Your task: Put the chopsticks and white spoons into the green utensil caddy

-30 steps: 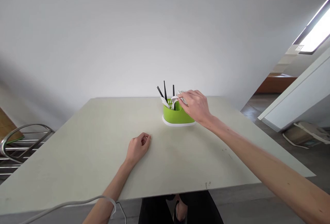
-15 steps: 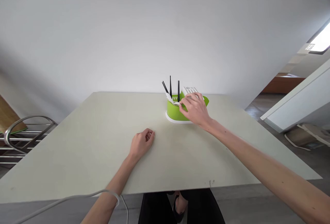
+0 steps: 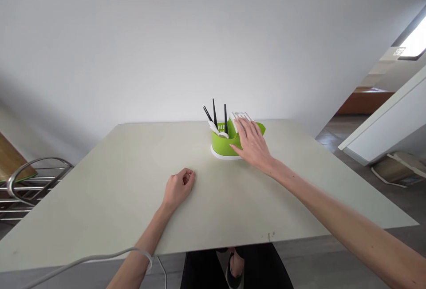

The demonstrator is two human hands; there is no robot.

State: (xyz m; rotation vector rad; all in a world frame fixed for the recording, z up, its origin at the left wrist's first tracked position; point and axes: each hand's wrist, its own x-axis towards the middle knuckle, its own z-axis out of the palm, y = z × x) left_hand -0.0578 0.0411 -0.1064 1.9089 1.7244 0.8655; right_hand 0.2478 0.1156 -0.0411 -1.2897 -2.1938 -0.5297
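A green utensil holder (image 3: 222, 147) with a white base stands toward the back of the table. Black chopsticks (image 3: 226, 118) stick up from its left part, and white spoons (image 3: 214, 128) lean at its rim. On its right part sits a white slotted top (image 3: 240, 115). My right hand (image 3: 253, 144) is open in front of the holder, fingers stretched toward the slotted top and hiding part of it; whether they touch it I cannot tell. My left hand (image 3: 179, 187) rests on the table with curled fingers, thumb near the index finger, and nothing visible inside.
The pale table (image 3: 109, 200) reaches back to a white wall (image 3: 186, 49). A grey cable (image 3: 89, 258) crosses my left forearm at the front edge. To the left is a metal rack (image 3: 36, 187); a cardboard box (image 3: 399, 169) lies on the floor at right.
My right hand has opened from a pinch at the spoons, its fingers now spread beside the slotted top. My left hand keeps its place on the table. The view has shifted slightly.
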